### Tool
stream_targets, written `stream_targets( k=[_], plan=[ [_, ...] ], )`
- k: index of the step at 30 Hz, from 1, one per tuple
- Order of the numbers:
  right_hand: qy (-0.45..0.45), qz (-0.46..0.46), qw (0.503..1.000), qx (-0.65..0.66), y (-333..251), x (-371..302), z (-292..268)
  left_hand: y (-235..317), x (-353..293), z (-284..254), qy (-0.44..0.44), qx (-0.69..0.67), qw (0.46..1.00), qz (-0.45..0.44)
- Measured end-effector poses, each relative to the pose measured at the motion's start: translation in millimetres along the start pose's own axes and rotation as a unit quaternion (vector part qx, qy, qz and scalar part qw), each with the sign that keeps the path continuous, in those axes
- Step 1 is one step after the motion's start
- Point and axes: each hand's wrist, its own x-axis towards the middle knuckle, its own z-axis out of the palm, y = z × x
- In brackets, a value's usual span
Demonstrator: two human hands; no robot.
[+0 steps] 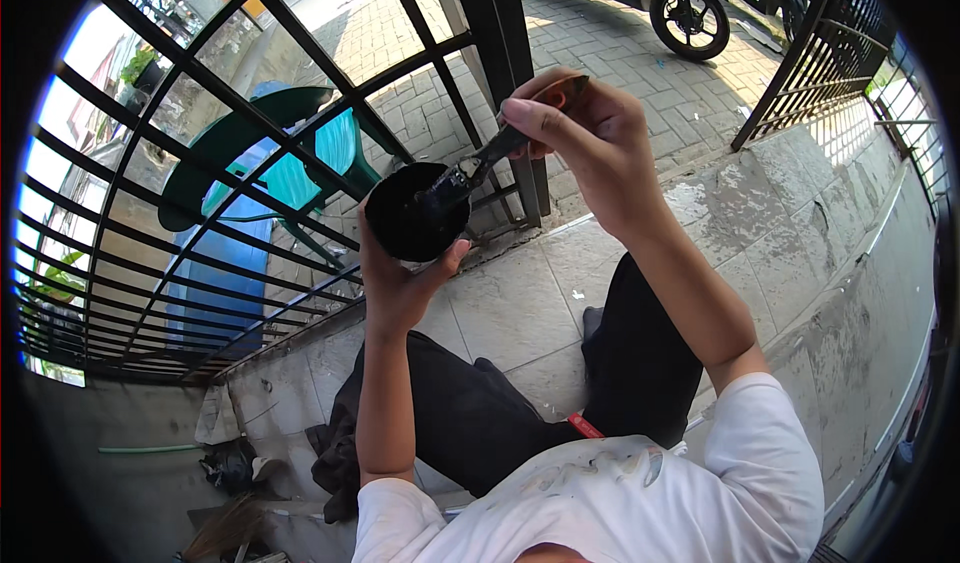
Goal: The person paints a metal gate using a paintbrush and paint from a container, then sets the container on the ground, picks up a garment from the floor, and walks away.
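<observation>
My left hand (402, 291) is wrapped round a small round tub (408, 225), its mouth tilted toward me. The inside of the tub looks solid black, so its contents are hard to make out. In my right hand (600, 148) is a paintbrush (495, 151), gripped near the end of its handle. The brush slants down to the left, and its dark, wet-looking head rests at the tub's rim or just inside. Right behind both hands stands a black metal barred gate (345, 93).
Beyond the bars are a green plastic chair (190, 188) and a blue container (215, 283). Motorbikes (690, 18) stand on the paving at the top right, near another barred gate panel (815, 58). My legs (460, 393) rest on a tiled ledge (515, 298). A black bag (230, 466) lies lower left.
</observation>
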Motion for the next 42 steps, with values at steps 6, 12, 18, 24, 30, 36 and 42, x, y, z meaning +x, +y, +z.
stream_targets(
  k=[6,12,18,24,30,36,42],
  plan=[
    [-0.028,0.008,0.996,-0.087,15.7,-9.1,-14.3,-4.1,4.1,8.7,0.007,0.036,0.999,0.026],
    [0.005,0.002,0.998,-0.064,3.1,-9.0,-7.0,2.1,8.1,5.2,0.034,-0.019,0.999,-0.010],
    [0.063,-0.020,0.993,-0.096,8.4,-23.8,-26.6,6.4,2.1,25.7,-0.100,0.093,0.989,0.054],
    [-0.053,0.072,0.995,-0.054,-0.2,-26.9,-43.2,14.3,-9.0,41.7,-0.114,0.057,0.992,0.018],
    [-0.088,0.120,0.983,-0.107,-4.9,-27.1,-47.3,11.1,-16.7,41.7,-0.159,0.079,0.984,0.024],
    [-0.170,0.119,0.971,-0.118,7.7,-12.6,-57.4,18.6,-25.4,37.8,-0.179,0.070,0.981,0.016],
    [-0.158,0.091,0.978,-0.100,1.5,-10.5,-51.0,19.6,-30.8,36.4,-0.196,0.049,0.979,0.005]
  ],
)
